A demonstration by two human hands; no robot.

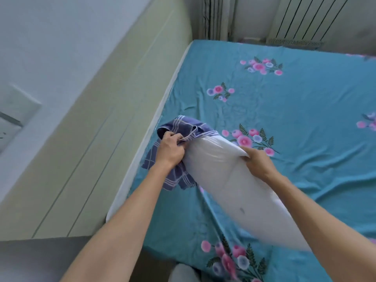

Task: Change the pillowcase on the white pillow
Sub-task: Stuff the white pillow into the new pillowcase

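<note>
At centre frame, above the bed: white pillow (230, 180) held up off the teal floral bedsheet (305, 110), long axis running from centre toward lower right. Pillow mostly bare. Only its far end, at centre left, sits inside the blue plaid pillowcase (179, 127). The pillowcase is bunched there; its open edge wraps the pillow's tip, and loose cloth hangs down below the left wrist. How deep the pillow tip goes into the pillowcase: cannot tell, cloth is crumpled over it.

Left hand (171, 149): grip closed, fingers curled round a gathered fold of the pillowcase at its opening, touching the pillow's end.

Right hand (258, 161): grip closed, fingers and thumb pinching the pillow's upper edge, just beside the pillowcase hem. Both forearms bare, entering from the bottom of the frame.

Bedsheet: wrinkled, with pink and lilac flower clusters scattered over it. Pale green headboard panel (97, 123) runs diagonally along the bed's left side, white wall above it at upper left. Radiator (305, 19) at upper right, past the bed's far edge. Grey surface (40, 259) at lower left, kind not clear.
</note>
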